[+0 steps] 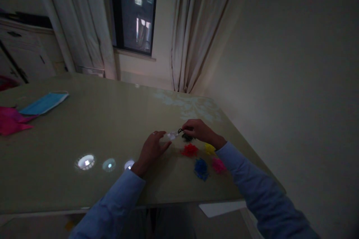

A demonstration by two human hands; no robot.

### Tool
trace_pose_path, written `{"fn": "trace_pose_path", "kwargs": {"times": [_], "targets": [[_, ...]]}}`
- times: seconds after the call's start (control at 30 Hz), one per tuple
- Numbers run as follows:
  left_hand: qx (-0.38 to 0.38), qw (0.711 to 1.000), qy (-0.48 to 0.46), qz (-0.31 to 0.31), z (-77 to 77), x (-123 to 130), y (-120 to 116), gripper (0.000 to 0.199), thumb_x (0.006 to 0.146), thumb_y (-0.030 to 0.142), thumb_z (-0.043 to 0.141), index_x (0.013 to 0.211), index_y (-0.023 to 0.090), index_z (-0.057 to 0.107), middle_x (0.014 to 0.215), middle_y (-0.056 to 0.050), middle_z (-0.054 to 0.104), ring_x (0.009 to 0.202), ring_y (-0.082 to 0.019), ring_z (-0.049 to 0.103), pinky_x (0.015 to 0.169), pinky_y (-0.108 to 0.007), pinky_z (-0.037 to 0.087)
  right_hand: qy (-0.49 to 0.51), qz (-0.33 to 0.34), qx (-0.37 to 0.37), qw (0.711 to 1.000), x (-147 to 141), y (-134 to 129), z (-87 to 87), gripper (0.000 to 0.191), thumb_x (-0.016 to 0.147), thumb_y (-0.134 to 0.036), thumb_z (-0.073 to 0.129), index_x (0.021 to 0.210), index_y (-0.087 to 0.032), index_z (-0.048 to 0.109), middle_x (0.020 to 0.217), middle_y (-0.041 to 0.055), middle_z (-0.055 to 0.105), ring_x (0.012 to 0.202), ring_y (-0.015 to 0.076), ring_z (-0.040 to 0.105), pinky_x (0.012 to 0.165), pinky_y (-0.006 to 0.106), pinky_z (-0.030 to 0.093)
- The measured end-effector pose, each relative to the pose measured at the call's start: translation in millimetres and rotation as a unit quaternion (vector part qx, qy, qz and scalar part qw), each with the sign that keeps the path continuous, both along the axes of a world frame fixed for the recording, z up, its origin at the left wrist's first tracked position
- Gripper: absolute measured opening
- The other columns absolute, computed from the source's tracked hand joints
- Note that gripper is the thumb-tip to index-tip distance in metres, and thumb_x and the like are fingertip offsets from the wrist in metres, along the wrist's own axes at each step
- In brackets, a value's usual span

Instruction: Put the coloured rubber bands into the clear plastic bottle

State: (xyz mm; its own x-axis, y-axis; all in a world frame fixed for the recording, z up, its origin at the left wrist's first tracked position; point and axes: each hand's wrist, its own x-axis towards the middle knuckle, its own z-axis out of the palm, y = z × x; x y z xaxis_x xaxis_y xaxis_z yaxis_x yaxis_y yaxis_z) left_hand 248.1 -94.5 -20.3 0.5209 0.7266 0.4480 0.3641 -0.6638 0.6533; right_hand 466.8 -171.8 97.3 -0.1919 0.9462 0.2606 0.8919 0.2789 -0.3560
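My left hand is closed round a small clear container, held just above the table. At the container's right end, my right hand pinches a few small black pieces. Below the right fingers lies a black pile. Nearer to me are a red pile, a blue pile, a pink pile and a yellow pile, the last partly hidden by my right wrist. The pieces are too small to make out singly.
A blue face mask and a bright pink item lie on the table at the left. Curtains and a window stand behind it. A wall runs along the right side.
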Motion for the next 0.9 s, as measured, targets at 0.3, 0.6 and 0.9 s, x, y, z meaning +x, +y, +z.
{"fn": "trace_pose_path", "kwargs": {"times": [0.3,0.6,0.9], "targets": [[-0.003,1.000,0.006,-0.008,3.5,-0.2,-2.6,0.037,0.082,0.037,0.069,0.115,0.020,0.064,0.103,-0.009,0.069,0.096,-0.024,0.065,0.086,-0.038,0.052,-0.028,0.042,-0.012,0.999,-6.8,1.2,1.9,0.011,0.083,-0.011,0.066,0.087,-0.016,0.076,0.081,0.0057,0.073,0.074,0.0150,0.064,0.071,0.024,0.046],[-0.012,1.000,0.011,-0.005,3.9,1.7,-4.0,0.037,0.082,0.035,0.070,0.115,0.020,0.066,0.103,-0.010,0.070,0.095,-0.024,0.065,0.086,-0.037,0.052,-0.039,0.045,-0.027,0.998,-13.2,7.1,5.5,0.011,0.082,-0.011,0.067,0.086,-0.016,0.076,0.079,0.0048,0.072,0.072,0.0138,0.063,0.068,0.022,0.044],[-0.032,0.999,-0.005,-0.016,2.6,1.6,-3.7,0.041,0.080,0.041,0.070,0.115,0.020,0.067,0.095,-0.008,0.071,0.086,-0.023,0.068,0.079,-0.036,0.053,0.049,0.006,-0.075,0.996,-18.0,7.3,13.6,0.010,0.079,-0.013,0.068,0.082,-0.015,0.076,0.073,0.0025,0.073,0.065,0.0130,0.064,0.063,0.021,0.045]]}}
